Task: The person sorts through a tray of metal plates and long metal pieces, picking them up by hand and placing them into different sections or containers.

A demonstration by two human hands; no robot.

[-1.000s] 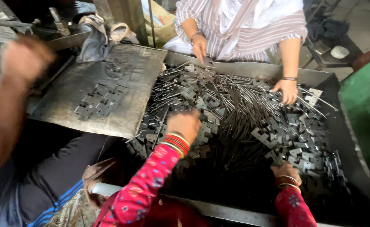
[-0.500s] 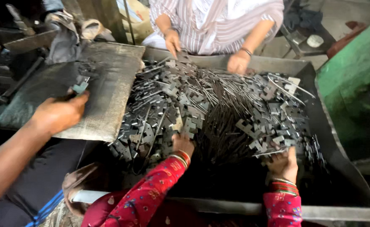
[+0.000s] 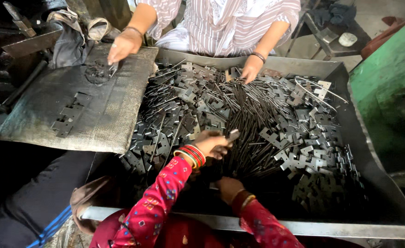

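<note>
The left hand [image 3: 213, 145], in a red patterned sleeve with red bangles, is closed around a small flat dark metal plate [image 3: 233, 135] lifted just above the heap of dark stamped metal plates and thin rods [image 3: 257, 119]. The right hand [image 3: 228, 187] rests at the near edge of that heap; whether it is clenched or loose I cannot tell.

The plates look sharp-edged and the rods lie tangled, so a quick pull could likely nick a finger or drag neighbouring pieces out with it.

The heap fills a shallow grey steel tray [image 3: 303, 227]. Left of the heap lies a worn dark woven mat [image 3: 101, 115] carrying a few plates. Beyond the heap a person in a striped garment [image 3: 230, 23] reaches in; right of it stands a green wall [image 3: 386, 73].
</note>
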